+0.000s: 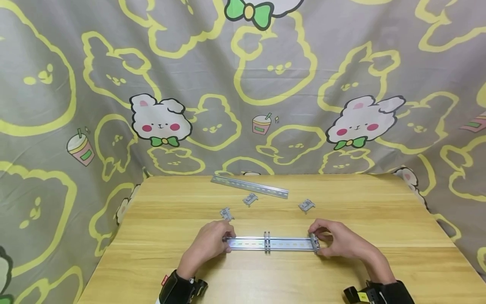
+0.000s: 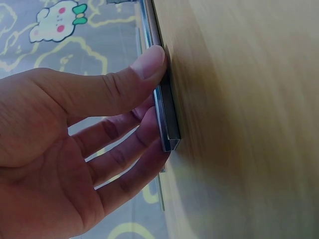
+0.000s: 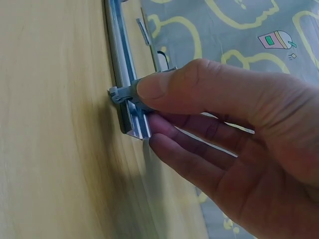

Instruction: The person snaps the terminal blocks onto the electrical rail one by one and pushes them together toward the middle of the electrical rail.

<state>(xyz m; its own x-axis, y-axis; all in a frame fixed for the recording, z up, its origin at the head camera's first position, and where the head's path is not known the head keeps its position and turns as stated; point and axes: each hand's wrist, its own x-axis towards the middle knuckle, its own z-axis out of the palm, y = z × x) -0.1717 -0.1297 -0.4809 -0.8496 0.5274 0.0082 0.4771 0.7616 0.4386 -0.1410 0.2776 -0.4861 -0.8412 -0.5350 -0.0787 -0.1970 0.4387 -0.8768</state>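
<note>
A slotted metal DIN rail (image 1: 247, 243) lies crosswise near the front of the wooden table. My left hand (image 1: 209, 240) grips its left end, thumb (image 2: 150, 62) on the near edge and fingers on the far edge. At the right end, my right hand (image 1: 343, 241) pinches a grey DIN rail clip (image 1: 314, 243) that sits across the rail. In the right wrist view, the thumb (image 3: 155, 85) presses on this clip (image 3: 122, 93), and the rail's bare end sticks out a little past it. Two thin grey clips (image 1: 267, 242) stand side by side at mid-rail.
Behind the hands lie three loose grey clips: one at the left (image 1: 226, 213), one in the middle (image 1: 250, 199) and one at the right (image 1: 306, 205). A second DIN rail (image 1: 250, 187) lies slantwise at the table's back edge. A patterned grey curtain (image 1: 243, 84) hangs behind.
</note>
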